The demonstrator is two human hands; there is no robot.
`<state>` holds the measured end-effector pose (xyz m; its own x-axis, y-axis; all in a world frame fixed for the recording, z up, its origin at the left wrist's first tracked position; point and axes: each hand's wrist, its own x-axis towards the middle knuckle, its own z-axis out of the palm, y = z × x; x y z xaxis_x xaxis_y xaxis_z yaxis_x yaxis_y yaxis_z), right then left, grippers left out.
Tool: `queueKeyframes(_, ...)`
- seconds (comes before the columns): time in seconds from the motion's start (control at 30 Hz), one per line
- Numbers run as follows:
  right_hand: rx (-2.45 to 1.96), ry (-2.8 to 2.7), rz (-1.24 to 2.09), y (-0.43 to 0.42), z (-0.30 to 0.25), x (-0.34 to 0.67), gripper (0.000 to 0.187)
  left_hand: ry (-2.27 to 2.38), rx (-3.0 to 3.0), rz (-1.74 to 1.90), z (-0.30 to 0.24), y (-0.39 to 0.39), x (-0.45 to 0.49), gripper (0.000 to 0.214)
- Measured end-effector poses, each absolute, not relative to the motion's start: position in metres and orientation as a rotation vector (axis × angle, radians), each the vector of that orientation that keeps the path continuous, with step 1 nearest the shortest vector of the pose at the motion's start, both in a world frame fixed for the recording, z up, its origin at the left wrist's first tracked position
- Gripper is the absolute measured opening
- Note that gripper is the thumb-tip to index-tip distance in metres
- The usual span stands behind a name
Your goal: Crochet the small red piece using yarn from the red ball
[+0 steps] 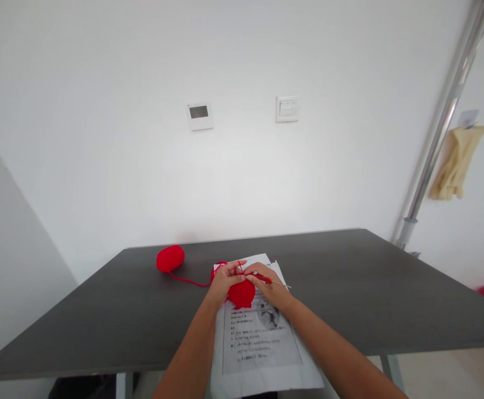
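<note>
My left hand [222, 282] pinches the upper left edge of a round red crochet piece [242, 295], with a strand of yarn raised at its fingers. In my right hand [272, 287] is a crochet hook [263, 277] with a red grip; its pale rear end sticks out to the right. Both hands meet at the top of the piece, and the hook's tip is too small to make out. A red yarn ball [170, 259] lies farther back on the left. From it a strand runs to loose red loops behind my left hand.
Printed sheets of paper [262, 363] lie under my hands and hang over the near edge of the dark table [350, 293]. Behind stands a white wall with a panel [200, 117] and a switch [287, 109]. Pale yellow gloves [458, 160] hang beside a metal pole [441, 133].
</note>
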<state>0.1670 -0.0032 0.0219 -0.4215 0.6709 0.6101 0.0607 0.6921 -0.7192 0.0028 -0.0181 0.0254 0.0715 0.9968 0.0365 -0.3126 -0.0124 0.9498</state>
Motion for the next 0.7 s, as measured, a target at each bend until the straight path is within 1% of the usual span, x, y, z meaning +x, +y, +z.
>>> queueKeyframes(0.3, -0.576, -2.016, 0.541, -0.005, 0.022, 0.165, 0.017, 1.031, 1.006, 1.441, 0.025, -0.016, 0.01, 0.044)
queueKeyframes(0.5, -0.545, -2.096, 0.356, -0.005, 0.023, 0.165, 0.019, 0.949, 0.872, 1.476, 0.024, -0.015, 0.013, 0.04)
queueKeyframes(0.7, -0.55, -2.128, 0.316, -0.008, 0.027, 0.165, 0.018, 0.892, 0.659, 1.461, 0.03, -0.017, 0.013, 0.029)
